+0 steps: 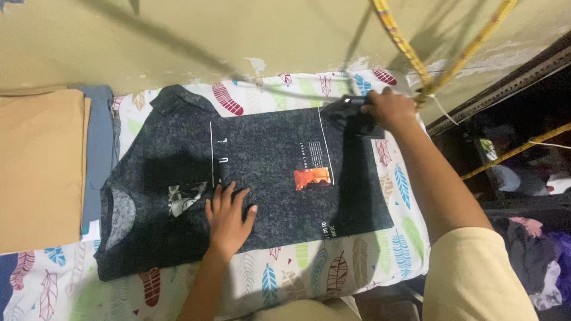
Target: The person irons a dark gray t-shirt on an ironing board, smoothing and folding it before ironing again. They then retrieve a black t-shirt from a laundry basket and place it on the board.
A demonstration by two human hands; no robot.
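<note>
Head view: left hand [229, 214] flat on dark speckled cotton T-shirt [262, 154], right hand [389, 109] gripping black iron [352, 116]; lingering could scorch.

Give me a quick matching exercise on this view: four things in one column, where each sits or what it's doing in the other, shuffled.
Things:
1. left hand
2. right hand
3. tan cloth
4. orange patch

States:
A. folded at the far left of the picture
B. printed on the T-shirt
C. flat on the T-shirt, fingers spread
D. gripping the iron at the T-shirt's hem

Pairs: 1-C, 2-D, 3-A, 4-B
</note>
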